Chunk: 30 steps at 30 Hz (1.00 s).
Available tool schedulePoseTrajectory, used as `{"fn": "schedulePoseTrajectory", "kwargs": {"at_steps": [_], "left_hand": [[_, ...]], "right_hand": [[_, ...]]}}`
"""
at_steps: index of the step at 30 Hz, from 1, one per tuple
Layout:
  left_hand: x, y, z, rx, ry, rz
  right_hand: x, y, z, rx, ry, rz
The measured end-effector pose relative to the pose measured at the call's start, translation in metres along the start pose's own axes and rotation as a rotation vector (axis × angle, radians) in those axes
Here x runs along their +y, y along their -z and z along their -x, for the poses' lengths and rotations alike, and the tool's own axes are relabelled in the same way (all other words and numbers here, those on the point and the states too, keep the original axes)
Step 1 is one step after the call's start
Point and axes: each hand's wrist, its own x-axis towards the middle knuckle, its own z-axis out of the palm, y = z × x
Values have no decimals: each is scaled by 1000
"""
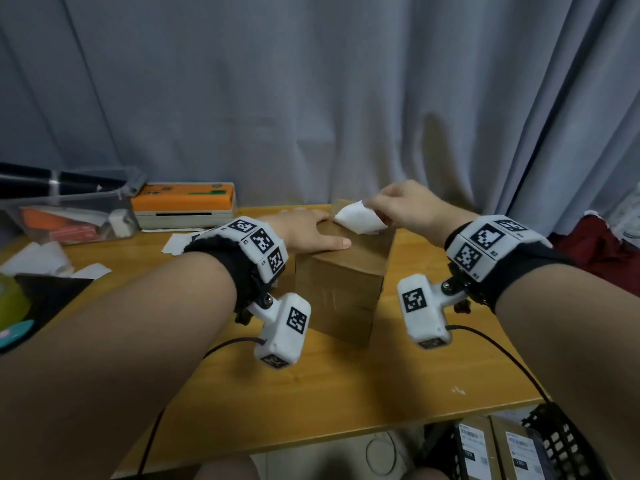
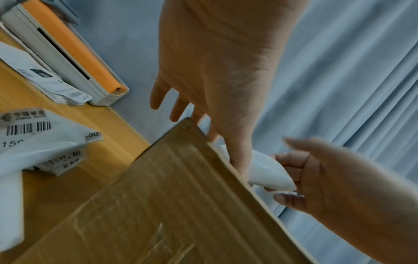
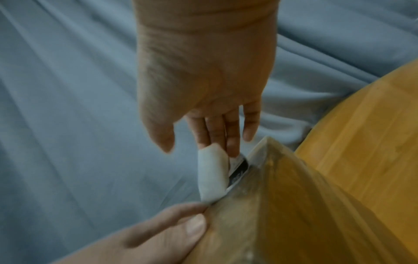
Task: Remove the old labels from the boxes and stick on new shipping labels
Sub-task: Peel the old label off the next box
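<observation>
Right hand grip pinches old label, half peeled; left hand flat, fingers straight, steadying box. I should peel low and slow so it doesn't tear.

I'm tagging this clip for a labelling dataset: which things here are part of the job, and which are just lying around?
In the job:
- cardboard box, steadied by the left hand
- old label, half peeled, pinched by the right hand
- label printer
- loose labels on the table

Lying about:
- clear bin
- black basket
- curtain
</observation>
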Motion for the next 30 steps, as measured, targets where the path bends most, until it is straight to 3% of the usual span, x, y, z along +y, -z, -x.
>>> {"fn": "schedulePoseTrajectory", "kwargs": {"at_steps": [2,5,9,15,20,26,30], "left_hand": [[-2,-1,-4,18,6,43],[-4,-4,-8,4,50,68],[-6,-7,-9,-56,89,-17],[0,0,-13,-44,73,-171],[-2,-4,-12,-29,92,-133],[1,-6,-11,-13,117,-98],[5,-8,-7,-13,125,-85]], "right_hand": [[-4,-2,-5,35,41,102],[-7,-3,-13,32,119,443],[-14,2,-19,11,116,477],[-3,13,-20,54,4,161],[28,18,-9,214,-53,-174],[56,20,13,365,-54,-381],[53,12,20,386,-48,-535]]}}
